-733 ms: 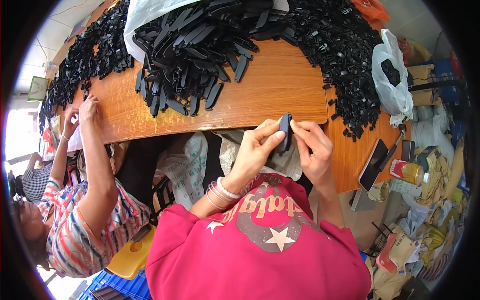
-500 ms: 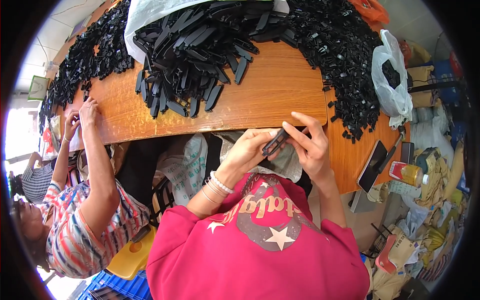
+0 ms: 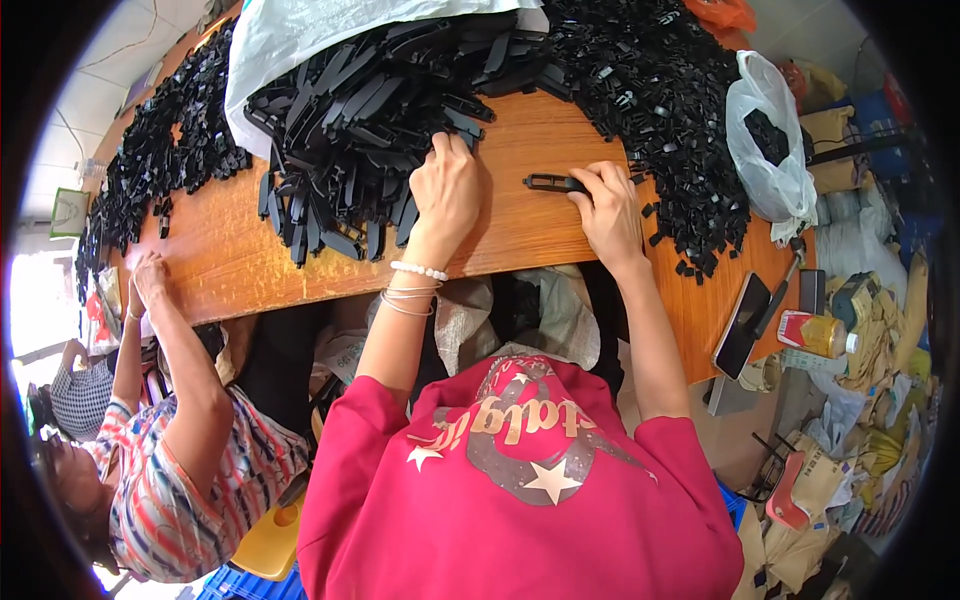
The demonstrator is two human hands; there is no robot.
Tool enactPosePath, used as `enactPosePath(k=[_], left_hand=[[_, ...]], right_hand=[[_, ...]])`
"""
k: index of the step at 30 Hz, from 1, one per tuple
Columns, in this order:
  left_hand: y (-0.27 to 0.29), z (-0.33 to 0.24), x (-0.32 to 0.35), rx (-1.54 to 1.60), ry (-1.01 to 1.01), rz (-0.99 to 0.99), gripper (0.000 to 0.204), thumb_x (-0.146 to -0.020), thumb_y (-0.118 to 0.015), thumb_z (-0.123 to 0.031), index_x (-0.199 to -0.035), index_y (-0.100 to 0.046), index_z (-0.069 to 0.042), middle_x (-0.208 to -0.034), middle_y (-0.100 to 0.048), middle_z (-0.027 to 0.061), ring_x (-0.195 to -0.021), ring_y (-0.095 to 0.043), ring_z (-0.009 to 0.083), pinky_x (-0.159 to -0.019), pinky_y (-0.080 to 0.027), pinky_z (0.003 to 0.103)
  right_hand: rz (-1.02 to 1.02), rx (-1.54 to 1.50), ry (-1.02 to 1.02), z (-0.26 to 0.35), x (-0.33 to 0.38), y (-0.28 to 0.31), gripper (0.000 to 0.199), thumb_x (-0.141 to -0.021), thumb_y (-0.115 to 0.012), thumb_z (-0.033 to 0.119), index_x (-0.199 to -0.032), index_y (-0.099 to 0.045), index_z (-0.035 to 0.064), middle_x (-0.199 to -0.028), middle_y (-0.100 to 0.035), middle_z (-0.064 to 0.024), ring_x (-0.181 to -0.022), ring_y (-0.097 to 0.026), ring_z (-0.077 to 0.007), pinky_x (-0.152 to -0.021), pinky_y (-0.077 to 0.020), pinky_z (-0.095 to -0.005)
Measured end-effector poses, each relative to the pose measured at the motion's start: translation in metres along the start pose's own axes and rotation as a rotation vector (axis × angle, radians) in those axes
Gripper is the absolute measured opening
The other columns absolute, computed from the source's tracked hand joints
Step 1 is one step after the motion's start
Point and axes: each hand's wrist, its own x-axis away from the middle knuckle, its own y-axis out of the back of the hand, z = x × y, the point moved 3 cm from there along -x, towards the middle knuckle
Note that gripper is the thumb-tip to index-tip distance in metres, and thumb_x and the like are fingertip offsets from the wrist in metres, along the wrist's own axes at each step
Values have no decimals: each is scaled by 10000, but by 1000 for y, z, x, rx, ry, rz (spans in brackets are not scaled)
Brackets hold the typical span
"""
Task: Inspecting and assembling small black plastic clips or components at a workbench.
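Observation:
My right hand [image 3: 608,212] pinches one end of a long, slotted black plastic piece [image 3: 552,182] just over the wooden table. To its left, my left hand [image 3: 447,185] reaches to the right edge of a heap of long black plastic pieces [image 3: 340,140]. Its fingers are curled down and closed together, and the fingertips are hidden, so what they grip cannot be made out. Just right of my right hand lies the edge of a spread of small black plastic parts [image 3: 690,180].
A white sack [image 3: 300,40] opens behind the long pieces. To the right are a white plastic bag [image 3: 775,150], a phone [image 3: 742,325] and a bottle of yellow liquid [image 3: 815,335]. At left, a co-worker's hands [image 3: 150,280] rest at the table edge [image 3: 240,240] near more small parts.
My hands, earlier together on the slotted piece near the table's front edge, have parted. The left went forward to the heap; the right carried the piece forward over the table.

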Motion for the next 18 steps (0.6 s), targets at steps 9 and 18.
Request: enactPosePath(k=[9,18], left_hand=[[22,-17,52,267,-258,101,279,-718,-616,10,-992,-570,-6,-1100,-511,174,-985,-552,360,-794,-508,403],[9,-20,68,432,-126,-20,317,-864,-618,-37,-1172,-554,10,-1302,-493,201,-1105,-548,402,-901,-484,425]], right_hand=[[-141,265,-360,-65,4,34,119,-869,-636,137,-890,-677,27,-863,-622,-76,-868,-588,-275,-781,-441,-395],[-220,135,-260,-63,-5,26,111,-870,-619,95,-918,-701,39,-890,-634,-81,-890,-587,-273,-813,-434,-396]])
